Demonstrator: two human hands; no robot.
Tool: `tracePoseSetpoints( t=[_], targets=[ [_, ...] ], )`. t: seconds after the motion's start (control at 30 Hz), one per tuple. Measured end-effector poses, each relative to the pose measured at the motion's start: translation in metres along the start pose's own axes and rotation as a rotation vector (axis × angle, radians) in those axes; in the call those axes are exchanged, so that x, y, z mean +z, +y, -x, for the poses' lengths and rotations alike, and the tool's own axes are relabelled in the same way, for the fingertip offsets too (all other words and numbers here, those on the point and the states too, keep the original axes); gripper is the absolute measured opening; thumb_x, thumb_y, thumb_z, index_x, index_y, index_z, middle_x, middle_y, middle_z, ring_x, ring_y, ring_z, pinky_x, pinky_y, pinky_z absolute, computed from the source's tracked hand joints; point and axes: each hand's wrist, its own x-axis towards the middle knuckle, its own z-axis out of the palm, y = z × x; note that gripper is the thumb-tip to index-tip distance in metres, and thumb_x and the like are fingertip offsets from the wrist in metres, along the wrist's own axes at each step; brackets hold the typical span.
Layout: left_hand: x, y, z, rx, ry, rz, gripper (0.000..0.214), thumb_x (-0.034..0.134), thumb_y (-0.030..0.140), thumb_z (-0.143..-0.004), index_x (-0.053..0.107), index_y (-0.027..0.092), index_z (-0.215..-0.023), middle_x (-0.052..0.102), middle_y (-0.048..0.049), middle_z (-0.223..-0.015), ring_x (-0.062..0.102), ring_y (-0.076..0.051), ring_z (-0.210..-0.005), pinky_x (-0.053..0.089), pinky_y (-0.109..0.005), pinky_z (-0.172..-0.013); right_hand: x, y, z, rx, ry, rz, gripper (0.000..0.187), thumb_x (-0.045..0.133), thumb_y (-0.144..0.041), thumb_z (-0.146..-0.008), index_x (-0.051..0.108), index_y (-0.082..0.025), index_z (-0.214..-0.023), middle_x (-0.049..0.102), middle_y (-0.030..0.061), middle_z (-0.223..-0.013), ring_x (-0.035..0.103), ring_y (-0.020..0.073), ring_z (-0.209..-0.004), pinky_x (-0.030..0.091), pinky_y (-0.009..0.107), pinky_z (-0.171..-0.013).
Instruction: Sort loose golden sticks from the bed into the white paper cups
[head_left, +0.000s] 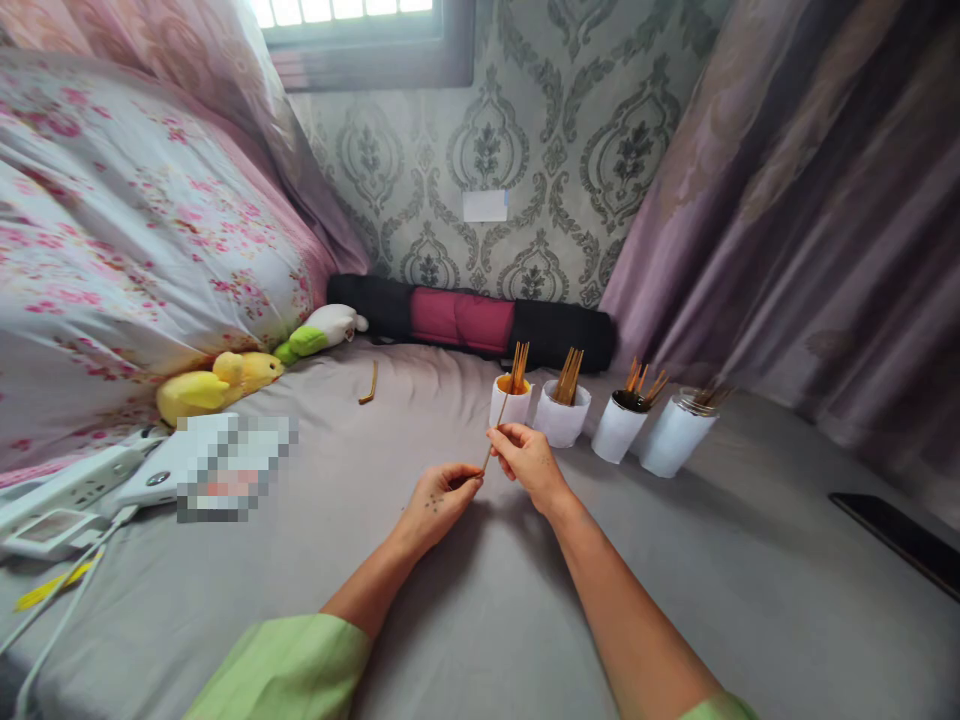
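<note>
A thin brown stick (487, 457) slants up between my hands. My left hand (442, 505) is closed, with its thumb and fingers pinching the lower end. Higher up, the fingertips of my right hand (529, 462) pinch the same stick. Just behind it stands a white-wrapped cup (510, 407) with an orange-yellow inside and several thin sticks in it. To the right is a second white-wrapped cup (562, 420) with a bundle of sticks. Beyond that are a third cup (616, 430) and a fourth, larger cup (677, 437), both holding sticks.
A bent tan piece (369, 384) lies on the grey sheet (315, 580). A black-and-maroon roll (465, 320) lies along the wall. At left are plush toys (217, 388), a power strip (82, 480), a white box (169, 470) and cables. A dark phone-like slab (892, 535) lies far right.
</note>
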Motion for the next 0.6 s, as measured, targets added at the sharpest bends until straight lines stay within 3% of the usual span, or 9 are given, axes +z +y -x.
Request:
tracePoseSetpoints(
  t=[0.3, 0.6],
  targets=[
    [0.0008, -0.0044, -0.0015, -0.146, -0.028, 0.154, 0.029, 0.058, 0.032, -0.065, 0.063, 0.012, -0.086, 0.058, -0.0005, -0.062, 0.046, -0.008, -0.05, 0.034, -0.018, -0.044, -0.0004, 0.0035, -0.0006, -0.023, -0.009, 0.018, 0.029, 0.053, -0.043, -0.069, 0.056, -0.014, -0.073, 0.051, -0.0015, -0.058, 0.037, 0.0048, -0.039, 0.026, 0.017, -0.032],
    [0.0015, -0.0101, -0.0038, -0.18, -0.058, 0.309, 0.033, 0.061, 0.032, -0.064, 0.059, 0.011, -0.088, 0.058, -0.0026, -0.068, 0.047, -0.007, -0.051, 0.035, -0.018, -0.042, -0.0005, 0.0074, -0.0034, -0.105, 0.029, 0.138, 0.028, 0.05, -0.042, -0.072, 0.057, -0.015, -0.07, 0.053, -0.0014, -0.056, 0.039, 0.0057, -0.039, 0.03, 0.019, -0.037]
  ],
)
